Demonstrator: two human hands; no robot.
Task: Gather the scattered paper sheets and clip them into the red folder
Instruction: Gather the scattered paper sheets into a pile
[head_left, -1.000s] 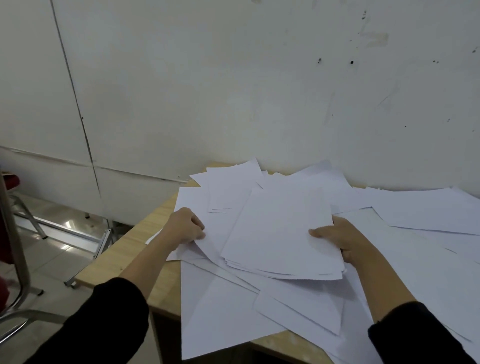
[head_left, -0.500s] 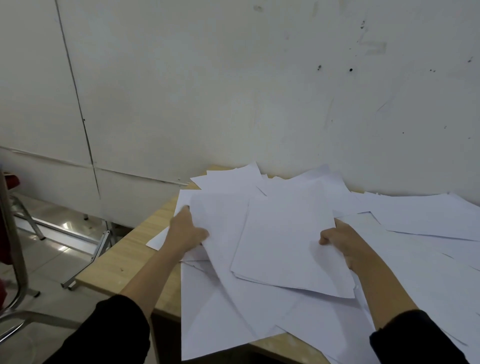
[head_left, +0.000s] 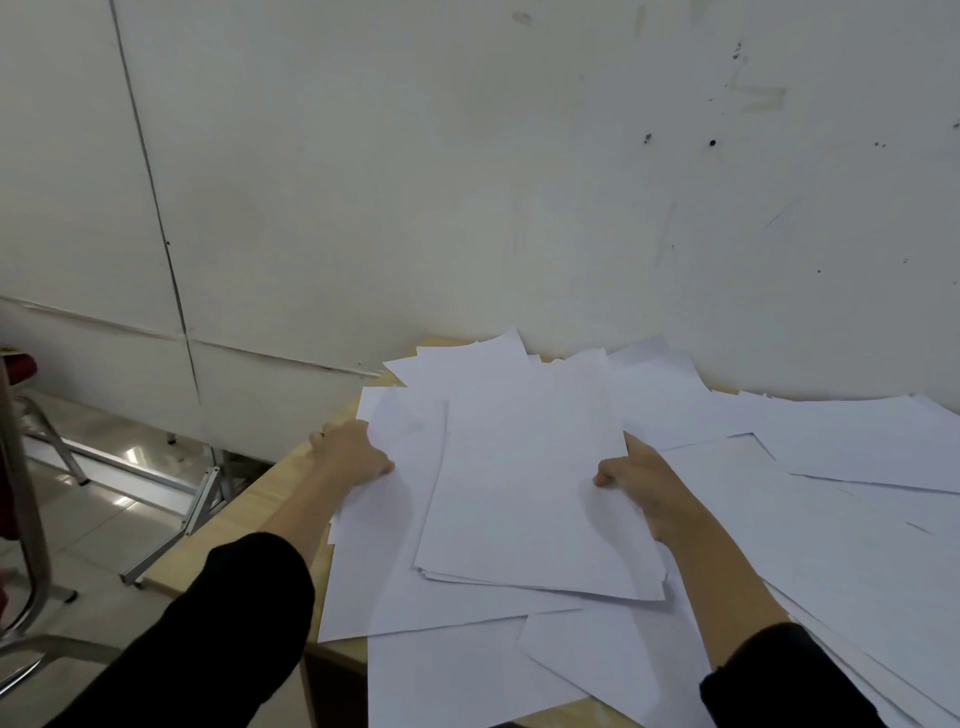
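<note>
Paper sheets (head_left: 530, 493) lie strewn across the wooden tabletop (head_left: 244, 525) (some overhang its near edge). The left hand (head_left: 353, 454) and right hand (head_left: 636, 478) clamp their fingers on the left and right edges of the gathered middle sheets.

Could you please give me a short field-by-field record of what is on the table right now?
surface: wooden table against a white wall
stack: gathered stack of sheets at centre, over lower sheets
left hand: grips the lower sheets' left edge
right hand: pinches the stack's right edge
loose sheets: spread to the right
red folder: not in view
</note>
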